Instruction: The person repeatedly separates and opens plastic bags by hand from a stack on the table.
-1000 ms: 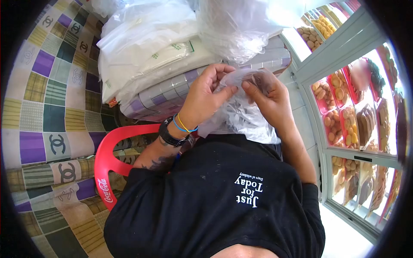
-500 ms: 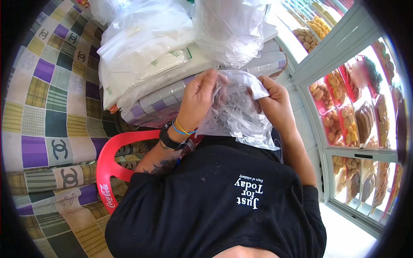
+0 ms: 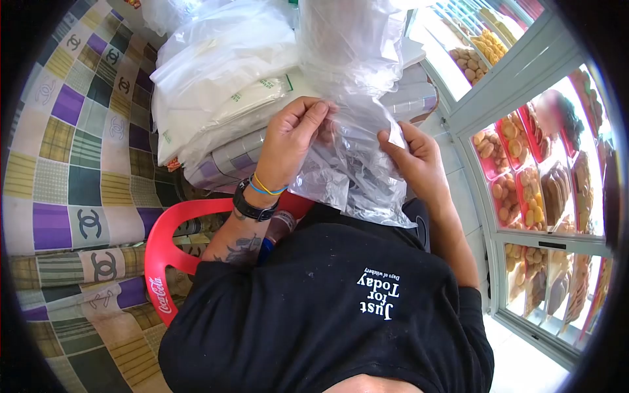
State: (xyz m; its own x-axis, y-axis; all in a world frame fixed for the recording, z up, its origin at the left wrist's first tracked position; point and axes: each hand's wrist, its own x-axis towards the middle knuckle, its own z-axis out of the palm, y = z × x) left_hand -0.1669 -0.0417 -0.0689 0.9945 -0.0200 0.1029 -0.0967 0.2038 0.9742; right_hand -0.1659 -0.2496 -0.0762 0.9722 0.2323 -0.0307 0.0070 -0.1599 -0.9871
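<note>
Chair [image 3: 162, 239]: red, beside the person.
Left hand [image 3: 288, 134]: thumb and forefinger pinched on the bag [image 3: 357, 170]'s upper edge.
Bag: clear, between both hands, over the lap.
Right hand [image 3: 421, 157]: fingers curled, thumb pressed against the right edge.
Case [image 3: 524, 237]: bread [image 3: 489, 145] inside.

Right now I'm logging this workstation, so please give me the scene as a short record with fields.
Left hand: thumb and fingers pinching one side of the clear plastic bag
Right hand: gripping the bag's other side
Bag position: between the hands, above the lap
Left wrist: dark watch, yellow and blue bands
Ahead: pile of white plastic
Left side: red chair
Right side: display case holding baked goods
</note>
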